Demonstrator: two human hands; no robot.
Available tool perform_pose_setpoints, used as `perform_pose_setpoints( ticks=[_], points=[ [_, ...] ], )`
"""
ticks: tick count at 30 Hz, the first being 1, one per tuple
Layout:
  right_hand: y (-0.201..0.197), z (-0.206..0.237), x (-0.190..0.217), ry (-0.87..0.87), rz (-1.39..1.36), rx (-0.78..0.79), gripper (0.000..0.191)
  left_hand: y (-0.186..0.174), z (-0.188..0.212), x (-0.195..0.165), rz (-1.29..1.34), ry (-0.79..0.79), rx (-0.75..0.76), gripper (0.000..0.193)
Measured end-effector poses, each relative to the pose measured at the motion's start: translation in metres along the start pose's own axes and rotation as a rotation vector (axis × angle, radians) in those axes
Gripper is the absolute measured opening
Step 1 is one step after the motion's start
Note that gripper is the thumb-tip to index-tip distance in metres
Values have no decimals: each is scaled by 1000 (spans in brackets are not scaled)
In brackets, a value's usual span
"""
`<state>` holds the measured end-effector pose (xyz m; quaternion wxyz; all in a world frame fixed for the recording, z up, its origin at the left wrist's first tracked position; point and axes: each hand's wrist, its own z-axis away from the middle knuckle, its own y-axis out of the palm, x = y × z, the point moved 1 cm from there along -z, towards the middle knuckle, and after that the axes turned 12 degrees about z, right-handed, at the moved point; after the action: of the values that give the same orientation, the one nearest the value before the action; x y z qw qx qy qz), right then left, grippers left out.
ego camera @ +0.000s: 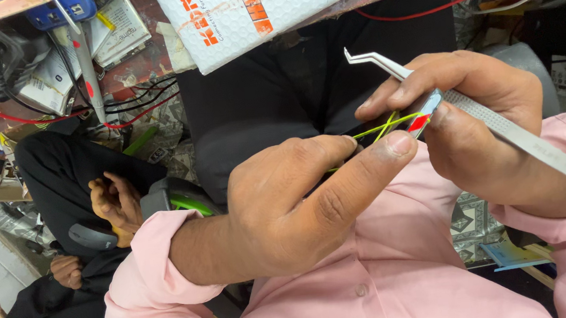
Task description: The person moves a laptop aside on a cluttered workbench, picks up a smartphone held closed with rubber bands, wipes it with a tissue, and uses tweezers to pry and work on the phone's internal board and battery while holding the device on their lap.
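My left hand [300,198] is closed in front of my chest, thumb and fingers pinching thin yellow-green wires [389,126]. My right hand [471,122] grips long bent-tip metal tweezers [527,137] that run from upper left to lower right. It also pinches a small part with a red and silver end [424,116] where the wires meet. Both hands touch at the wires. Both forearms wear pink sleeves [150,280].
A white padded mailer [256,11] lies on the workbench edge above. Red and black cables [134,100], a soldering tool [87,67] and booklets crowd the upper left. Another person in dark clothes sits at the left, hands [115,202] folded. A patterned floor shows below.
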<state>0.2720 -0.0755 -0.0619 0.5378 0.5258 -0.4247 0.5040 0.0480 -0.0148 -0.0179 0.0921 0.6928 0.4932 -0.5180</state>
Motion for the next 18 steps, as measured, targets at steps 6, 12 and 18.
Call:
perform_pose_setpoints(
  ticks=[6,12,18],
  points=[
    [2,-2,1,-63,159,-20,29,-1,1,2,47,10,9,49],
    [4,-7,7,-88,253,-34,27,5,2,4,58,12,-31,49],
    [4,-12,11,-200,557,-91,21,5,-3,5,141,-91,-87,42]
  ],
)
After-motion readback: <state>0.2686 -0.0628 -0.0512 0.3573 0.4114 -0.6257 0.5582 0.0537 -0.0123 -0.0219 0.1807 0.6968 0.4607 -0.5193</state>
